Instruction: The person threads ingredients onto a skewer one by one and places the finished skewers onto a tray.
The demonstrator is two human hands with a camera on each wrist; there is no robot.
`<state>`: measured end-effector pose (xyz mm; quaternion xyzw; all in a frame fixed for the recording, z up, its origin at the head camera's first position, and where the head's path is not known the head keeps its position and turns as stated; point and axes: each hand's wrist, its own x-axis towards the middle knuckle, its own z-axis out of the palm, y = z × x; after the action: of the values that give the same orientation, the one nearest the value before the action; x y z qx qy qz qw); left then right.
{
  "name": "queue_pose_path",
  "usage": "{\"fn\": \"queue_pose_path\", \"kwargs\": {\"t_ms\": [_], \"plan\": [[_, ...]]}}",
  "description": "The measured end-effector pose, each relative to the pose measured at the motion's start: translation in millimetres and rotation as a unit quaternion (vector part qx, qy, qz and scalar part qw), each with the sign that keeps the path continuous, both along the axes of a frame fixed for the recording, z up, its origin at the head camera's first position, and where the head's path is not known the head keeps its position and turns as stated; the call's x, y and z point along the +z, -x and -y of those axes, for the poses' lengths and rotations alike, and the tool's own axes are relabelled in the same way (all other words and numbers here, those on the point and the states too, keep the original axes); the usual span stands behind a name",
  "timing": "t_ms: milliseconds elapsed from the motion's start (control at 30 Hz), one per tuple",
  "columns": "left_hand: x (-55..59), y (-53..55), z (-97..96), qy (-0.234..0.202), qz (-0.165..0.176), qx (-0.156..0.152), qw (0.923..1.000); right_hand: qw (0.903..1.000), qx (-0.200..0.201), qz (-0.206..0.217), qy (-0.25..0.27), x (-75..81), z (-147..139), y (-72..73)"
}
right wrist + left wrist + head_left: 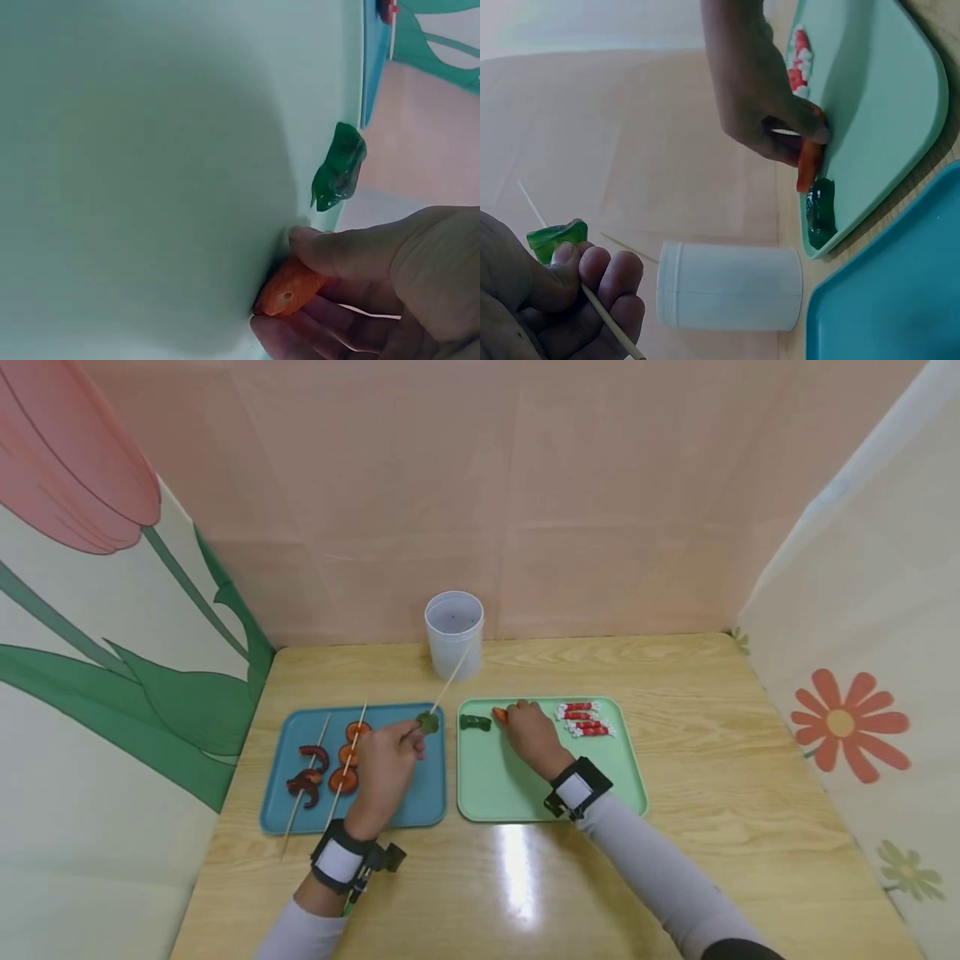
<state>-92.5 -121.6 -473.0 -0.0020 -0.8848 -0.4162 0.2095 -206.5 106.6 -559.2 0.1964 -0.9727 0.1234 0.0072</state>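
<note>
My left hand (384, 772) holds a thin wooden skewer (452, 678) over the blue tray (431, 806). A green pepper-like piece (559, 238) is threaded on that skewer, right at the thumb and fingertips in the left wrist view. Over the back of the green tray (480, 793), my right hand (534, 739) pinches an orange piece (294, 285) between thumb and fingers. This piece has a small pale hole in its side, and its lower end is right at the tray surface. Beside it on the tray lies a dark green glossy piece (341, 169).
Several red-and-white pieces (585, 718) lie at the green tray's back right. On the blue tray rest one skewer with curled red-brown pieces (303, 783) and another with round reddish slices (345, 779). A white cup (453, 647) stands behind the trays by the backdrop.
</note>
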Motion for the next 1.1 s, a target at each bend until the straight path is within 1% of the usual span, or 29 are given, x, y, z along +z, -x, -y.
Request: {"fn": "queue_pose_path", "kwargs": {"t_ms": [133, 233, 267, 333, 400, 433, 467, 500, 533, 567, 600, 667, 700, 767, 800, 833, 900, 967, 1000, 1033, 1067, 1100], "plan": [[1.1, -0.1, -0.7, 0.004, 0.001, 0.002, 1.0, 0.9997, -0.009, 0.021, 0.006, 2.1, -1, 3.4], [-0.1, -0.6, -0.6, 0.002, 0.004, 0.001, 1.0, 0.9988, -0.015, 0.028, 0.038, 3.7, -5, 6.8], [-0.8, -0.9, -0.5, 0.001, 0.005, -0.001, 1.0, 0.9979, -0.017, 0.03, 0.055, 4.6, -7, 8.0], [-2.7, -1.6, 0.2, 0.003, 0.007, -0.002, 1.0, 0.9931, -0.024, 0.04, 0.107, 7.9, -12, 11.0], [-5.0, -2.3, 0.9, 0.007, 0.006, -0.003, 1.0, 0.9826, -0.031, 0.06, 0.173, 15.5, -16, 14.4], [-6.1, -2.7, 1.1, 0.01, 0.005, -0.004, 0.9999, 0.974, -0.037, 0.076, 0.21, 20.8, -18, 16.1], [-7.1, -3.1, 1.4, 0.013, 0.005, -0.005, 0.9999, 0.9628, -0.044, 0.093, 0.25, 27.3, -19, 17.6], [-8.3, -3.4, 1.6, 0.016, 0.006, -0.006, 0.9998, 0.949, -0.049, 0.109, 0.292, 34.9, -20, 18.7], [-9.3, -3.9, 1.5, 0.016, 0.007, -0.01, 0.9998, 0.9337, -0.055, 0.124, 0.331, 43.2, -21, 19.7], [-10.1, -4.5, 1.3, 0.019, 0.012, -0.014, 0.9997, 0.915, -0.058, 0.14, 0.374, 51.8, -21, 20.1], [-10.9, -5.1, 0.9, 0.018, 0.017, -0.018, 0.9995, 0.8925, -0.057, 0.159, 0.418, 60.2, -21, 20.2], [-12.8, -5.8, -0.4, 0.013, 0.031, -0.028, 0.999, 0.8475, -0.049, 0.193, 0.492, 78.3, -21, 19.2], [-13.8, -6.1, -1.1, 0.011, 0.036, -0.032, 0.9988, 0.8226, -0.04, 0.208, 0.528, 86.8, -21, 18.9], [-15.4, -6.4, -2.8, 0.006, 0.044, -0.036, 0.9984, 0.7742, -0.024, 0.236, 0.587, 102.5, -21, 18.7], [-16.3, -6.5, -3.3, 0.003, 0.042, -0.039, 0.9983, 0.7522, -0.014, 0.246, 0.611, 109.9, -21, 18.7], [-17.0, -6.4, -4.0, 0.003, 0.039, -0.04, 0.9984, 0.7358, -0.005, 0.25, 0.629, 116.9, -21, 18.9], [-17.8, -6.4, -5.3, 0.005, 0.032, -0.041, 0.9986, 0.6994, 0.014, 0.255, 0.668, 128.3, -21, 19.8], [-18.0, -6.4, -6.3, 0.01, 0.024, -0.042, 0.9988, 0.6729, 0.031, 0.256, 0.693, 137.7, -21, 20.5], [-18.1, -6.6, -6.6, 0.011, 0.022, -0.041, 0.9988, 0.6638, 0.04, 0.256, 0.702, 141.1, -20, 20.8], [-18.1, -6.7, -7.1, 0.013, 0.02, -0.04, 0.9989, 0.6572, 0.046, 0.254, 0.708, 143.8, -20, 21.1], [-18.2, -6.8, -7.2, 0.013, 0.02, -0.039, 0.999, 0.6529, 0.05, 0.253, 0.712, 145.8, -20, 21.2], [-18.2, -6.9, -7.3, 0.012, 0.018, -0.04, 0.999, 0.6505, 0.054, 0.252, 0.714, 147.3, -19, 21.2]]}}
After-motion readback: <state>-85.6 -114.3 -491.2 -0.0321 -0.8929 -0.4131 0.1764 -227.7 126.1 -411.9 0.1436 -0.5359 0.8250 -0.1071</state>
